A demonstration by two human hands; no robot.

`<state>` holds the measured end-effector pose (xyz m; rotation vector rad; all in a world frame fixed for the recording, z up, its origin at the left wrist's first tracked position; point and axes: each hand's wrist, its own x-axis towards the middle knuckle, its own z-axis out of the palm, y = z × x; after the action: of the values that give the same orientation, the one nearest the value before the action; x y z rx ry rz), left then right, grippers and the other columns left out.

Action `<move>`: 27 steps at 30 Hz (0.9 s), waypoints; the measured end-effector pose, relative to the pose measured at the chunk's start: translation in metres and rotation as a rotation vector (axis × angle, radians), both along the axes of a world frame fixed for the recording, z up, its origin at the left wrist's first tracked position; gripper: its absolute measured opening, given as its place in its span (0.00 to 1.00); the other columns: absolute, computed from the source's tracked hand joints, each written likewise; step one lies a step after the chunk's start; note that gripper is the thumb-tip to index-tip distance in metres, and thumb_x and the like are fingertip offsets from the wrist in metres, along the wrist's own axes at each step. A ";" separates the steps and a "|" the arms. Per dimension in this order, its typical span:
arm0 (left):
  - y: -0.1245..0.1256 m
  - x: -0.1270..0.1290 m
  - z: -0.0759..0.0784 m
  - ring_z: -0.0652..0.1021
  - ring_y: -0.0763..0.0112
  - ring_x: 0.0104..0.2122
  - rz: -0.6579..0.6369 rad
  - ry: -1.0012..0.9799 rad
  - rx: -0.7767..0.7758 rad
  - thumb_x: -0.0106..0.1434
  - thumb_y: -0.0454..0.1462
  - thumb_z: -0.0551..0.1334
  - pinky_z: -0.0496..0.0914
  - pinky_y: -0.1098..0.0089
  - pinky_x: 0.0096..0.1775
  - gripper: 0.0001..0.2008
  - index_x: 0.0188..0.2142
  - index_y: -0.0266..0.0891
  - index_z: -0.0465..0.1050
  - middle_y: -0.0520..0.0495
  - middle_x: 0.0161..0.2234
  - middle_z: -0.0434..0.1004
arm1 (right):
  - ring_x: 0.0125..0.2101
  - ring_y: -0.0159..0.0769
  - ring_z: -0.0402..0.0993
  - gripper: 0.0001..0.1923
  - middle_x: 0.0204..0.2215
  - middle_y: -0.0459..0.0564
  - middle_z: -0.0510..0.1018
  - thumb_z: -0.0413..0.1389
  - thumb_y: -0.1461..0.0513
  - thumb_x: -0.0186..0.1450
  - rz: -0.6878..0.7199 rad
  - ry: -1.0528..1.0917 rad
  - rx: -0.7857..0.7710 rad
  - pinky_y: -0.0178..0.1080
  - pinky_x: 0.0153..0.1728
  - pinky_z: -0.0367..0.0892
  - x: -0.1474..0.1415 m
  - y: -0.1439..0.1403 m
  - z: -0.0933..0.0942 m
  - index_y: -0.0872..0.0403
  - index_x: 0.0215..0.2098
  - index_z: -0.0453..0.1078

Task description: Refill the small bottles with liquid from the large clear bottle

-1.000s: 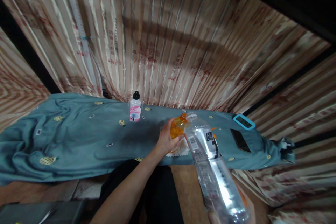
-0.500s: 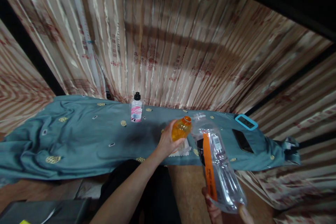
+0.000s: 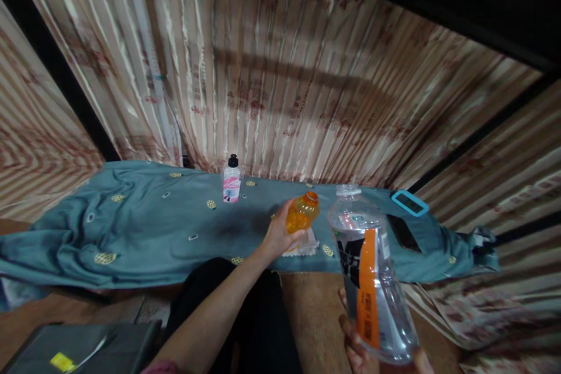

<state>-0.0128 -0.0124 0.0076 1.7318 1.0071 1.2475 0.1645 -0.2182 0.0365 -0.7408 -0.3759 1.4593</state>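
My left hand (image 3: 280,232) is wrapped round a small orange see-through bottle (image 3: 302,212), which has no cap and leans to the right just above the cloth. Low at the right, my right hand (image 3: 357,345) grips the lower end of a large clear plastic bottle (image 3: 372,269) with an orange, black and silver label. This one is uncapped too, and its mouth points away from me, close to the orange bottle but apart from it. A white crinkled wrapper (image 3: 307,245) lies beneath my left hand, partly hidden.
On the blue-green cloth (image 3: 166,228) stands a clear bottle with a pink label and black cap (image 3: 232,180). A dark phone (image 3: 404,234) and a blue-framed device (image 3: 409,203) lie at the right. A striped curtain (image 3: 272,82) hangs behind; a dark case (image 3: 83,350) sits lower left.
The large clear bottle has turned so more of its label faces me, and its mouth has shifted right, away from the orange bottle. My left hand has barely moved. The view has shifted slightly.
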 end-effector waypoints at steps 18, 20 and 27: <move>-0.011 -0.035 0.028 0.62 0.49 0.65 0.077 -0.362 -0.067 0.57 0.51 0.66 0.59 0.49 0.63 0.35 0.61 0.43 0.63 0.38 0.65 0.62 | 0.22 0.30 0.66 0.44 0.40 0.53 0.81 0.70 0.42 0.37 0.091 0.173 -0.121 0.33 0.19 0.62 -0.024 0.020 -0.012 0.40 0.52 0.72; -0.017 -0.040 0.036 0.64 0.50 0.65 -0.001 -0.501 -0.102 0.56 0.54 0.66 0.60 0.51 0.63 0.36 0.60 0.44 0.64 0.38 0.64 0.65 | 0.24 0.30 0.67 0.40 0.44 0.53 0.80 0.70 0.42 0.39 0.106 0.171 -0.095 0.34 0.21 0.63 -0.031 0.029 -0.022 0.38 0.50 0.73; -0.037 -0.056 0.071 0.73 0.49 0.58 -0.142 -0.812 -0.216 0.49 0.58 0.69 0.69 0.55 0.57 0.38 0.55 0.43 0.70 0.41 0.58 0.73 | 0.24 0.36 0.72 0.24 0.31 0.48 0.83 0.69 0.44 0.43 0.168 0.152 0.036 0.34 0.19 0.60 -0.071 0.067 -0.041 0.42 0.36 0.79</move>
<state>-0.0689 -0.0497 0.0785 0.9538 0.4939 1.4904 0.0931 -0.1511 -0.0041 -0.5753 -0.3531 1.6517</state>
